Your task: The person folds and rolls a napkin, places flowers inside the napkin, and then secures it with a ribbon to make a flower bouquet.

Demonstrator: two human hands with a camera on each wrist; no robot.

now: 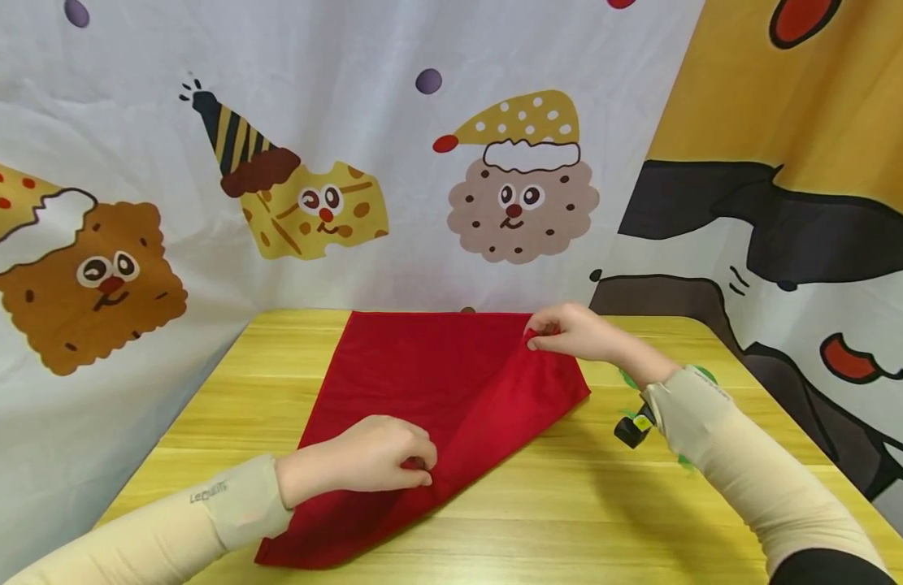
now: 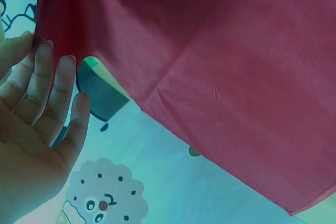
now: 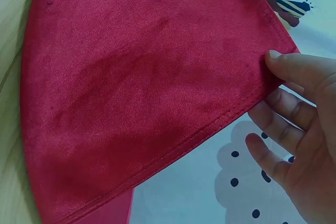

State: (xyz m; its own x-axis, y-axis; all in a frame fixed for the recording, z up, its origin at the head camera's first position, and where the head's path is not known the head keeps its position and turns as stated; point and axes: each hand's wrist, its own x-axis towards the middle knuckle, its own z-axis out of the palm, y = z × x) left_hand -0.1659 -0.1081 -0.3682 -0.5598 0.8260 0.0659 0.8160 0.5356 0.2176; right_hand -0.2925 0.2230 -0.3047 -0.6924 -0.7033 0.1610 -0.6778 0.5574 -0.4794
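A red cloth (image 1: pixel 414 357) lies over the table, its near right part lifted and folded back on a slant. My right hand (image 1: pixel 568 333) pinches a hemmed corner of it between thumb and fingers, raised near the far right; in the right wrist view the thumb (image 3: pixel 283 61) presses on the cloth's face and the other fingers lie behind. Nearer to me, my left hand (image 1: pixel 371 455) pinches the cloth at the lifted fold. In the left wrist view the thumb and index finger meet at the cloth's edge, while the other fingers (image 2: pixel 63 82) are spread.
The wooden-topped table (image 1: pixel 553 520) shows bare grain in front and at both sides of the cloth. A hanging drape (image 1: pixel 392 268) with cartoon biscuits and cheese closes off the back and sides. A small black piece (image 1: pixel 630 431) sits by the right wrist.
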